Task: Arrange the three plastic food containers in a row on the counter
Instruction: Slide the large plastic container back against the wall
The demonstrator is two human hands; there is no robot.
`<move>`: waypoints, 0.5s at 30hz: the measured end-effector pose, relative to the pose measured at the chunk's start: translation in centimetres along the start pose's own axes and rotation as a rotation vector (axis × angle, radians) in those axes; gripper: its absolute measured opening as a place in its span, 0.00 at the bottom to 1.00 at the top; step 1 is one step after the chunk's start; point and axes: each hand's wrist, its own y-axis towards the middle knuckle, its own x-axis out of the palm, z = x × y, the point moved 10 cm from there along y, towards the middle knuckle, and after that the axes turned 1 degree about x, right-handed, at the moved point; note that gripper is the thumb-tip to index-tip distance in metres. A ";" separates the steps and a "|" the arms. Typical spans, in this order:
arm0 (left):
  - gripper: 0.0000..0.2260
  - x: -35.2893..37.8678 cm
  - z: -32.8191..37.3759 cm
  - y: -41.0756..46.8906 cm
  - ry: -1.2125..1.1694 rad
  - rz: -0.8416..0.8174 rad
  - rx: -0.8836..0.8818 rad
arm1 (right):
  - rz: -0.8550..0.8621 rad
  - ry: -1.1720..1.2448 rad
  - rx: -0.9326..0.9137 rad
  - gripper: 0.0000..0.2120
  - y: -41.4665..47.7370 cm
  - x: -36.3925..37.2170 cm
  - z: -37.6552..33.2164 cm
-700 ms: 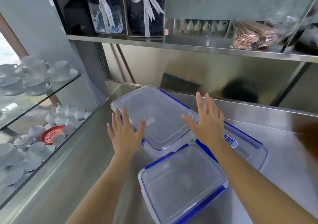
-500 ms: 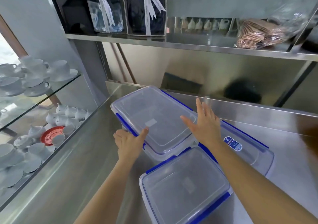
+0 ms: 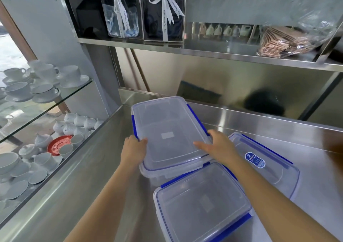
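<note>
Three clear plastic containers with blue lid clips lie on the steel counter (image 3: 315, 148). The far container (image 3: 167, 126) is gripped on both long sides: my left hand (image 3: 134, 148) clamps its left edge and my right hand (image 3: 219, 147) holds its right edge. Its near end rests over the others. A second container (image 3: 202, 204) lies closest to me. The third container (image 3: 269, 167), with a blue label, sits to the right, partly hidden behind my right forearm.
A steel shelf (image 3: 222, 54) overhangs the counter's back, holding ribboned gift boxes (image 3: 163, 11) and a bag of brown packets (image 3: 282, 43). Left of the counter, glass shelves (image 3: 55, 100) carry white cups, saucers and a red saucer (image 3: 58, 145).
Both hands went from hovering open over the far container to closing on its two sides. That container has turned, its long axis now pointing away from me.
</note>
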 end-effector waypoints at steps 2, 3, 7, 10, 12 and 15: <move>0.14 -0.9 0.0 1.1 0.073 -0.021 0.040 | -0.038 0.045 -0.026 0.30 -1.1 1.0 -0.7; 0.14 -1.5 0.0 1.5 0.115 -0.015 0.063 | -0.057 0.063 -0.041 0.30 -1.5 1.5 -1.1; 0.16 -4.6 -0.3 1.8 0.313 0.145 0.091 | -0.162 0.177 -0.055 0.28 -2.5 3.8 -2.8; 0.25 -6.7 -1.3 0.6 0.374 0.273 0.039 | -0.227 0.270 -0.041 0.34 -3.2 4.6 -3.2; 0.33 -6.0 -2.3 0.3 0.338 0.150 0.000 | -0.359 0.293 -0.081 0.41 -4.0 5.7 -3.8; 0.49 -2.6 -4.6 -0.1 0.298 -0.218 -0.121 | -0.475 0.202 -0.133 0.48 -4.8 6.7 -4.7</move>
